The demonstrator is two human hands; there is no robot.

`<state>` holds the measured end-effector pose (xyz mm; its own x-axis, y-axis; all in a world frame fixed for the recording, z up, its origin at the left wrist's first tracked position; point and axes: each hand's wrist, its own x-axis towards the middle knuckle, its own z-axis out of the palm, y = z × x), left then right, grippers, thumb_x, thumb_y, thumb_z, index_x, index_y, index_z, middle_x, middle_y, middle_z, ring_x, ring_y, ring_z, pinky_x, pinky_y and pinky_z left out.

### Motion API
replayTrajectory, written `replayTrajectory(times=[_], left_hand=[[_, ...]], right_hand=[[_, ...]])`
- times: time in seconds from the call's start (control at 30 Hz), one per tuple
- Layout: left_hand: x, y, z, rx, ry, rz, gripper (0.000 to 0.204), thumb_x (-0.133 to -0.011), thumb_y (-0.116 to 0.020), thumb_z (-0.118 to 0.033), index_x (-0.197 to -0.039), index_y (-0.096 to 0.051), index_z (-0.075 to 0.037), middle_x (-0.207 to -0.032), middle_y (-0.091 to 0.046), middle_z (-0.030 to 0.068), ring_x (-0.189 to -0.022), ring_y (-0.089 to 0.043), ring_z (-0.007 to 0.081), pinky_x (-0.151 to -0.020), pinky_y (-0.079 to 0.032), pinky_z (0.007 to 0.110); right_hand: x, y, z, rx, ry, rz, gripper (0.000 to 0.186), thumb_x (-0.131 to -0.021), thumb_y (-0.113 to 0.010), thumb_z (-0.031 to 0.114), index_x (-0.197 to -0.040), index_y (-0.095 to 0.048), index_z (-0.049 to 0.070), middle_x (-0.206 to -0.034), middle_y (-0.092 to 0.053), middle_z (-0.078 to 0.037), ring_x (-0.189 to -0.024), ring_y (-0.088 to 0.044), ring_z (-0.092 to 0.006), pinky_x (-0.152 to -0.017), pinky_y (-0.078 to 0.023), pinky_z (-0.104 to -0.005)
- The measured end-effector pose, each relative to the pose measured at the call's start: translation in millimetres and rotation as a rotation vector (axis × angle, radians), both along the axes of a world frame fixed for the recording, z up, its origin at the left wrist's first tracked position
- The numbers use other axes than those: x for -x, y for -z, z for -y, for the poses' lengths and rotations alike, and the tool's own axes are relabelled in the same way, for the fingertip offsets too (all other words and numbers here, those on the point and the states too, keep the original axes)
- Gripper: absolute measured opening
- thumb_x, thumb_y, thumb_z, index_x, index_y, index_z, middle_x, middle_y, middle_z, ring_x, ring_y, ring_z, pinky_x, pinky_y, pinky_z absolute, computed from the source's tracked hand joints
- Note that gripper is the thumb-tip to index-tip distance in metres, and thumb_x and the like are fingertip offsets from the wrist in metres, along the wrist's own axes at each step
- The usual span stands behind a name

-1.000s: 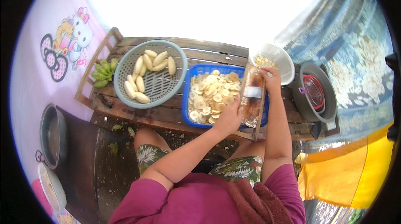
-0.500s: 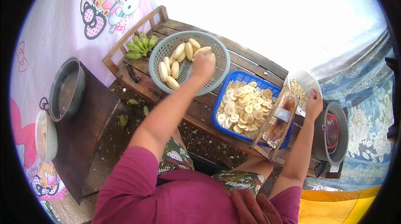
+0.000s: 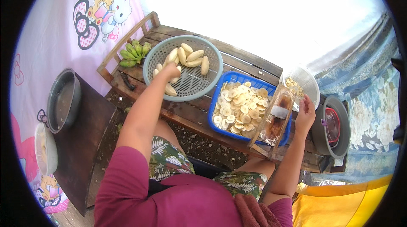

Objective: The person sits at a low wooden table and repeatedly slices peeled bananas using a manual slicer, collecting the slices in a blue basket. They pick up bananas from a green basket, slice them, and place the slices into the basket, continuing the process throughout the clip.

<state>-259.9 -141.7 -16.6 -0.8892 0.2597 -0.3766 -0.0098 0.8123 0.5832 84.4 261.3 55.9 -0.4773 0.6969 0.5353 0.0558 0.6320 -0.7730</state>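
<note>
The wooden slicer [image 3: 273, 127] looks stiff and light, best steadied by its edges; beside it is the right grip [image 3: 305, 114], whether holding anything cannot be told. Farther off, the left grip [image 3: 170, 73] is among peeled bananas [image 3: 195, 55] in the grey basket [image 3: 214, 72] on the worktop [image 3: 242, 60], fingertips hidden, its hold unclear. They seem light, slippery and easily bruised, best taken gently mid-length

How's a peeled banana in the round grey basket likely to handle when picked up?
The peeled bananas are probably slightly slippery, since their skins are off. Their plump, rounded sides suggest they may roll if nudged in the round grey basket. They're likely fairly stiff: those in plain view hold their shape without sagging.
</note>
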Motion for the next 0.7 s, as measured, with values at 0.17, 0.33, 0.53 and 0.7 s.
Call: replayTrajectory(times=[0.17, 0.33, 0.53, 0.7], left_hand=[[-58.3, -60.5, -10.2, -1.14, 0.195, 0.56, 0.068, -0.084, -0.064, 0.003, -0.146, -0.037, -0.001, -0.129, -0.053, 0.011, -0.117, -0.055, 0.0213, -0.1, -0.047, 0.039], [-169.0, -96.3, -89.9, -1.215, 0.431, 0.45, 0.064, -0.087, -0.066, -0.001, -0.144, -0.038, 0.001, -0.134, -0.051, 0.0151, -0.118, -0.056, 0.0237, -0.094, -0.052, 0.036], [-259.1, -94.6, -152.9, -1.048, 0.561, -0.051, 0.05, -0.09, -0.07, -0.014, -0.135, -0.053, -0.002, -0.122, -0.058, 0.0116, -0.114, -0.058, 0.0197, -0.091, -0.053, 0.034], [-267.6, -64.6, -173.5, -0.698, 0.429, -0.355, 0.059, -0.094, -0.061, -0.024, -0.143, -0.042, 0.002, -0.124, -0.052, 0.0281, -0.122, -0.049, 0.042, -0.104, -0.04, 0.045]], right_hand=[[2.2, -27.0, 92.8, 0.378, -0.408, -0.051, 0.036, -0.095, -0.062, 0.007, -0.131, -0.057, -0.001, -0.106, -0.067, -0.01, -0.101, -0.064, -0.0165, -0.087, -0.051, -0.0282], [4.0, -33.9, 162.4, 0.59, -0.767, 0.141, 0.075, -0.093, -0.06, -0.001, -0.155, -0.019, 0.008, -0.14, -0.047, -0.025, -0.116, -0.06, -0.0237, -0.091, -0.05, -0.0298], [-24.2, -28.2, 139.4, 0.598, -0.619, 0.117, 0.082, -0.089, -0.065, -0.004, -0.155, -0.018, 0.011, -0.124, -0.057, -0.015, -0.105, -0.061, -0.0167, -0.084, -0.053, -0.0294], [-47.1, -15.4, 115.3, 0.421, -0.239, 0.012, 0.062, -0.087, -0.068, -0.002, -0.137, -0.032, 0.007, -0.114, -0.062, -0.014, -0.1, -0.064, -0.0202, -0.084, -0.054, -0.0331]])
